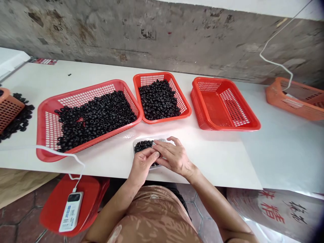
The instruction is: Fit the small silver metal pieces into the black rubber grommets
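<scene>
The left hand (143,165) curls partly closed, and the half-open right hand (176,158) lies against it; what either grips cannot be told. Both are over black beads (143,146) in a small white dish (146,138) on the counter (215,162), with a full red mesh basket (162,120) at 12 o'clock.
</scene>
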Demonstrator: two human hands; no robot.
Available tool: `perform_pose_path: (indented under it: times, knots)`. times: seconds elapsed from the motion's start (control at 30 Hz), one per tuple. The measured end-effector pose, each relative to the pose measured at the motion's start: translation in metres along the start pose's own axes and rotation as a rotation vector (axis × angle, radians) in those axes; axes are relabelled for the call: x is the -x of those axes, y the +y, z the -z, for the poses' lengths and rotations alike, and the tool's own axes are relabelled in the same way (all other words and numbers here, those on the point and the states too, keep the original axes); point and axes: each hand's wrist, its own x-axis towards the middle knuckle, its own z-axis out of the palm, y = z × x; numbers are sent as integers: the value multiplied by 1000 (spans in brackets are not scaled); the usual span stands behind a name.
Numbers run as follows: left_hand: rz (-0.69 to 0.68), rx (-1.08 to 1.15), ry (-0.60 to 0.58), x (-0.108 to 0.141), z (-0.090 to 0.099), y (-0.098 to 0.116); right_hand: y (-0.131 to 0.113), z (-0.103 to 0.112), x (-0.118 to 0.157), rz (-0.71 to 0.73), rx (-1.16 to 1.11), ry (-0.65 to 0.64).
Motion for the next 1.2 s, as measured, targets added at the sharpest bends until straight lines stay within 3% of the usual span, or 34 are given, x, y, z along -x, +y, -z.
perform_pose_path:
  times: [0.2,0.4,0.57,0.7,0.9,1.0,1.07,1.2]
  knots:
    - [-60,-114,48,2,3,-2,-5,4,-4,14,49,-32]
    - [28,-115,-39,4,5,10,-4,4,-1,-26,-14,-26]
    - [-16,-134,-17,6,2,11,-6,2,0,-1,-81,-24]
    - [-17,-144,3,8,1,8,-2,1,2,78,-58,-27]
    - [-10,-164,-16,12,-1,7,17,10,-6,332,-41,-82]
    - [-43,-193,-35,10,1,9,21,13,-11,309,-84,-103]
    - [-99,-235,5,8,6,11,20,13,-10,223,-115,-72]
    - [-233,-267,259,13,17,14,19,7,0,61,-150,-15]
